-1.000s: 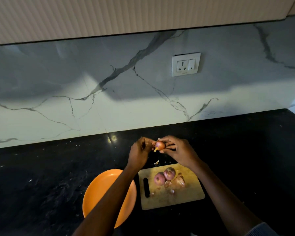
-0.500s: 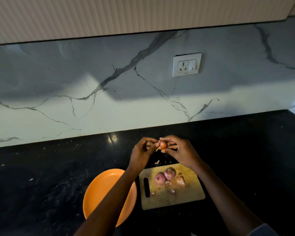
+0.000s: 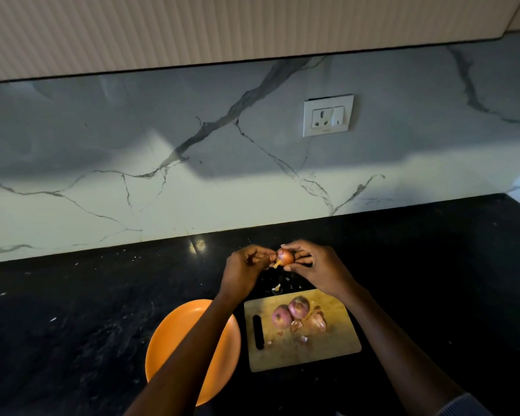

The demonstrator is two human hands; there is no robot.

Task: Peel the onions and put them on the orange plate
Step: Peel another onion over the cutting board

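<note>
A small red onion (image 3: 285, 257) is held in the air above the counter, just behind the wooden cutting board (image 3: 336, 346). My right hand (image 3: 315, 267) grips it from the right. My left hand (image 3: 243, 270) pinches a strip of skin at the onion's left end. Two more onions (image 3: 290, 312) lie side by side on the board, with loose peels (image 3: 314, 322) beside them. The orange plate (image 3: 165, 340) sits left of the board, partly hidden under my left forearm, and the part I see holds nothing.
The black stone counter (image 3: 72, 310) stretches left and right. A few peel scraps (image 3: 276, 288) lie on it behind the board. A marble backsplash with a wall socket (image 3: 327, 115) rises behind, with a ribbed cabinet above.
Both hands stay together around the onion. The strip of skin at its left end has shifted slightly as my left fingers work on it.
</note>
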